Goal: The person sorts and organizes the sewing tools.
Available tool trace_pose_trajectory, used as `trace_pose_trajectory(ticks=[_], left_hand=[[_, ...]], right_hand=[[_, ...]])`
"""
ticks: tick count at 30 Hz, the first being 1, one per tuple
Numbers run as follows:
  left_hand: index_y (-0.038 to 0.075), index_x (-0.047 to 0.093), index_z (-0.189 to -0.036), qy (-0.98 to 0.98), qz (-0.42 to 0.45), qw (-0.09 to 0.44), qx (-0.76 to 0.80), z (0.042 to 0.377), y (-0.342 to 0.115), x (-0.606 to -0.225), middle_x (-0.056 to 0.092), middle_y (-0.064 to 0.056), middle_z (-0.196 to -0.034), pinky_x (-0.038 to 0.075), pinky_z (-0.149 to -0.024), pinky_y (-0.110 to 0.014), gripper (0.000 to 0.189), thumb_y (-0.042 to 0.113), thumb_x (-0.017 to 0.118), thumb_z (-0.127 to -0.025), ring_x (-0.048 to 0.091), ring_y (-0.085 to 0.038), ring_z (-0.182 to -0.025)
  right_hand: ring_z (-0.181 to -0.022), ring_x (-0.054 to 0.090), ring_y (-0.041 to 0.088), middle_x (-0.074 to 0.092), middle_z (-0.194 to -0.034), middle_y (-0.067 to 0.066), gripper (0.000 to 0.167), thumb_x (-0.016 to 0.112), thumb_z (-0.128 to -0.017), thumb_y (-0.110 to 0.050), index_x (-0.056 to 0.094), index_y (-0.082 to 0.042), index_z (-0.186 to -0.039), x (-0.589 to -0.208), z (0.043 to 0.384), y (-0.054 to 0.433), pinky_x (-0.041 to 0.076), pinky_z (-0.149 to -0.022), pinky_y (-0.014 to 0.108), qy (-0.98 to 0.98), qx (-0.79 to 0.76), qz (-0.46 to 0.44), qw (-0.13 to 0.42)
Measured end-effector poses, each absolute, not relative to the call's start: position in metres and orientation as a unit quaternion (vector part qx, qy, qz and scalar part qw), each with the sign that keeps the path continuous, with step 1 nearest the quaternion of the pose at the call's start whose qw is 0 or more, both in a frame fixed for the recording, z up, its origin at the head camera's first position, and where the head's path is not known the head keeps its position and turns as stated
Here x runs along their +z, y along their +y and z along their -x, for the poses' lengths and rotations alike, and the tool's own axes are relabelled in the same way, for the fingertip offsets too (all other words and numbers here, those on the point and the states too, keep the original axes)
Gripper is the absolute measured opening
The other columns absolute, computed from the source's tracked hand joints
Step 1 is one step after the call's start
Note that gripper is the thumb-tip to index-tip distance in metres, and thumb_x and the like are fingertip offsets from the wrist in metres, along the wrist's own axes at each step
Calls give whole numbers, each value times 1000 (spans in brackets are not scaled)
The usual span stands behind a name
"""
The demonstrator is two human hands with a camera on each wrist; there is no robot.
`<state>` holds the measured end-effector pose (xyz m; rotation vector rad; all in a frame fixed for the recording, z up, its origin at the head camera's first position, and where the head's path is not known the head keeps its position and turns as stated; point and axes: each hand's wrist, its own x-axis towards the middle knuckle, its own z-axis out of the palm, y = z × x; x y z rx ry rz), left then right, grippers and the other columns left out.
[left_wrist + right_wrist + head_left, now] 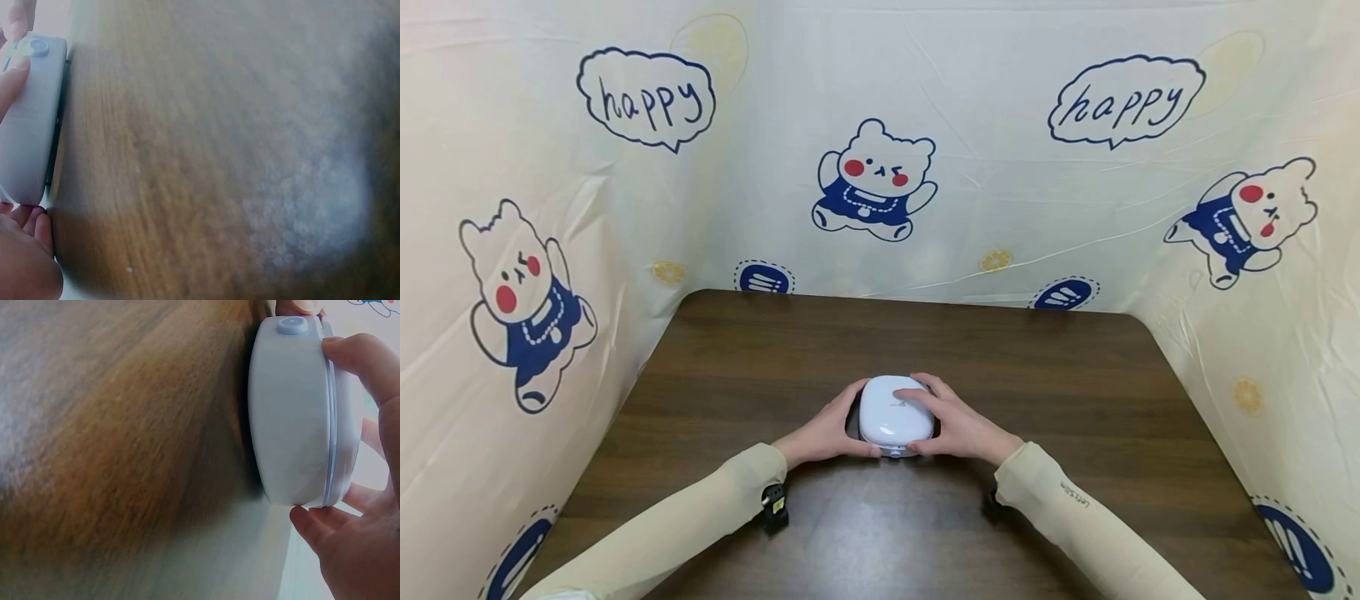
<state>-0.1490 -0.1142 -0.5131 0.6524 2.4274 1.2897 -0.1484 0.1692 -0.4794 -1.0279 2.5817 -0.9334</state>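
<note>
A glossy white rounded-square case [887, 412] sits on the brown table, with small, unreadable print on its top. Its side carries a seam and a round button, seen in the right wrist view on the case [290, 412]. My left hand [826, 429] grips the left side, thumb at the front near the button and fingers toward the back. From the right, my right hand [962, 425] holds it with the thumb at the front edge and one finger across the top. In the left wrist view the case [31, 131] is cut off by the frame edge.
The dark wood table [880, 342] has rounded far corners. A pale cloth [985, 200] printed with cartoon bears and the word "happy" encloses it at the back and both sides. A black wrist device [774, 508] is strapped at the left cuff.
</note>
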Motion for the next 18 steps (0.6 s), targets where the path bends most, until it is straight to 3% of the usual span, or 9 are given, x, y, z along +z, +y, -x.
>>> trace_pose_trajectory(ticks=[18], left_hand=[[8, 20, -165, 850, -224, 163, 448, 147, -115, -512, 30, -13, -166, 32, -118, -55, 119, 41, 94, -77, 34, -32, -149]], right_hand=[[-146, 31, 37, 22, -167, 16, 76, 84, -89, -38, 46, -29, -155, -483, 147, 170, 44, -108, 55, 874, -326, 342, 113]])
